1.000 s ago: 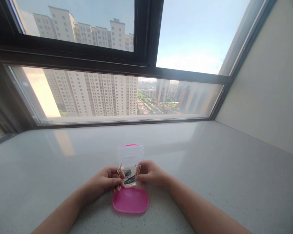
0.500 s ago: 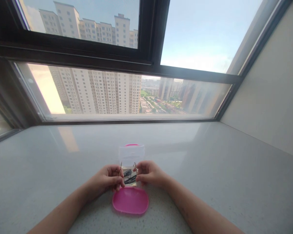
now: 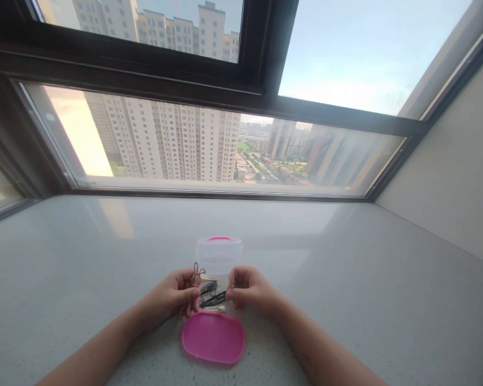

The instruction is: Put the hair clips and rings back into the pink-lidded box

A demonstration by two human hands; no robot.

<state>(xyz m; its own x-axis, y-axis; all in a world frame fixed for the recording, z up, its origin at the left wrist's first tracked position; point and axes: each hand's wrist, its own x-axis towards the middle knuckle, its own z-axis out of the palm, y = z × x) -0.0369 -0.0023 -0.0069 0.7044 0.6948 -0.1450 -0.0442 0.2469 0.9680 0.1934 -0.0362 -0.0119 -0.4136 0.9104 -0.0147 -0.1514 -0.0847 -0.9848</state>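
My left hand [image 3: 175, 294] is closed, pinching a thin looped, bow-shaped hair clip [image 3: 196, 275] that stands up above the fingertips. Opposite it, my right hand [image 3: 253, 289] also pinches a small thin metallic piece [image 3: 233, 280], seen almost edge-on; its kind is unclear. Between and below the hands lie black hair clips [image 3: 215, 298] and a gold-coloured hair clip [image 3: 216, 309], partly covered by the fingers. Nearest to me, a pink oval lid or tray [image 3: 213, 339] rests on the counter. Behind the hands is a translucent box [image 3: 219, 252] with a pink handle.
A pale speckled counter [image 3: 84, 300] stretches from me to a dark window frame [image 3: 225, 194]. A plain wall [image 3: 459, 161] rises on the right. High-rise buildings show through the glass.
The looped clip in my left hand has turned to show its bow shape. My hands have moved slightly apart, uncovering more of the clips. The view has tilted a little.
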